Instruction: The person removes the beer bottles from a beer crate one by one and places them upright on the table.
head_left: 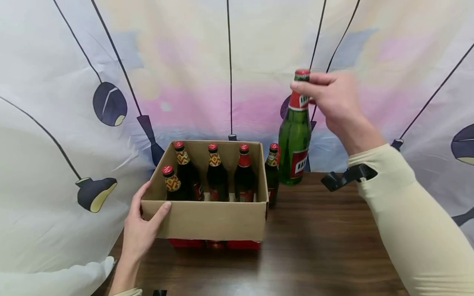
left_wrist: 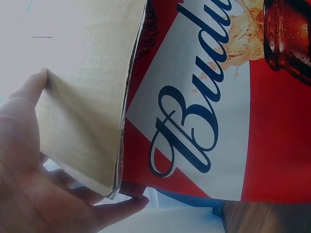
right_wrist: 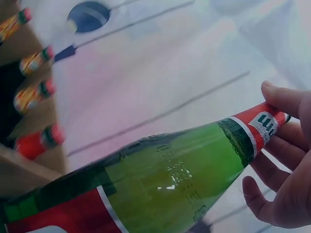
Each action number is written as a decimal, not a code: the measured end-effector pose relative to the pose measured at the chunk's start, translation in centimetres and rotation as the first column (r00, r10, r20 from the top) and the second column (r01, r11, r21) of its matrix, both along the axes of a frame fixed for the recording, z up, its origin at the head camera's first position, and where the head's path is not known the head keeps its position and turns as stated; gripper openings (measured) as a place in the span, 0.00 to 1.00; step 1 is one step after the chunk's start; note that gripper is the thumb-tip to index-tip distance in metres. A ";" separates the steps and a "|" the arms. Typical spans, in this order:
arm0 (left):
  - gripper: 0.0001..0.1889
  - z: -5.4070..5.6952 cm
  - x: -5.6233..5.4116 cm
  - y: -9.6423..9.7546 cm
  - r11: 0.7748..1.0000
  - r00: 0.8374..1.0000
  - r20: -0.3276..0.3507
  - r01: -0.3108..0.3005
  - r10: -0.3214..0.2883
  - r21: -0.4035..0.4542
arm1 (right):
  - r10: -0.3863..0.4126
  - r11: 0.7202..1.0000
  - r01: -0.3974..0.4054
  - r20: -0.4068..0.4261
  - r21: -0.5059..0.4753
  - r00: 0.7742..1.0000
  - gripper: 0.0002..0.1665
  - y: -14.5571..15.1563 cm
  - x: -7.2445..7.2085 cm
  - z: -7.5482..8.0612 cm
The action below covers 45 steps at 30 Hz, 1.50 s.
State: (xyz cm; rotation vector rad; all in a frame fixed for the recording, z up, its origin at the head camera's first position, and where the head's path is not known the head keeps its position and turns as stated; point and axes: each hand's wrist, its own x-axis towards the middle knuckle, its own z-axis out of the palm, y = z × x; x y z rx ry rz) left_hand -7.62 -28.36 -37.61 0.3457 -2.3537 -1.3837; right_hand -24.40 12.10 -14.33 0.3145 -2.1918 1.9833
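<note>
My right hand (head_left: 337, 96) pinches the red-labelled neck of a green beer bottle (head_left: 295, 133) and holds it upright in the air, right of the cardboard box (head_left: 207, 220). In the right wrist view the same green bottle (right_wrist: 180, 170) stretches across, thumb and fingers around its neck. The left hand (head_left: 142, 230) grips the near left corner of the box, thumb on the front flap. Inside the box stand several dark bottles (head_left: 217, 176) with red caps; their lower parts are hidden. The left wrist view shows the box's printed red side (left_wrist: 204, 107) below the bent flap (left_wrist: 87, 97).
One more capped bottle (head_left: 272, 174) stands on the wooden table (head_left: 318, 246) against the box's right side, partly behind it. A patterned cloth (head_left: 185, 61) hangs behind the table. A black strap mount (head_left: 348, 176) sits on the right sleeve.
</note>
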 end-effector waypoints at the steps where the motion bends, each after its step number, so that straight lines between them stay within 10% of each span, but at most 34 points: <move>1: 0.44 0.1 0.2 -0.2 1.000 1.000 0.003 -0.011 0.011 -0.007 | -0.005 1.000 0.005 0.013 0.030 1.000 0.25 0.2 -0.2 -1.0; 11: 0.44 0.1 1.2 -0.7 0.997 0.997 0.017 -0.069 0.069 -0.032 | -0.027 0.961 -0.002 0.100 0.277 0.995 0.33 2.1 -1.6 -10.3; 21: 0.43 -0.1 1.6 -0.4 0.997 0.997 0.016 -0.075 0.075 -0.012 | -0.084 0.932 0.032 0.128 0.360 0.988 0.32 2.7 -2.9 -16.3; 45: 0.44 -0.1 1.6 -0.2 0.998 0.998 0.025 -0.059 0.058 0.006 | -0.153 0.941 0.110 0.113 0.321 0.982 0.32 2.0 -3.9 -20.0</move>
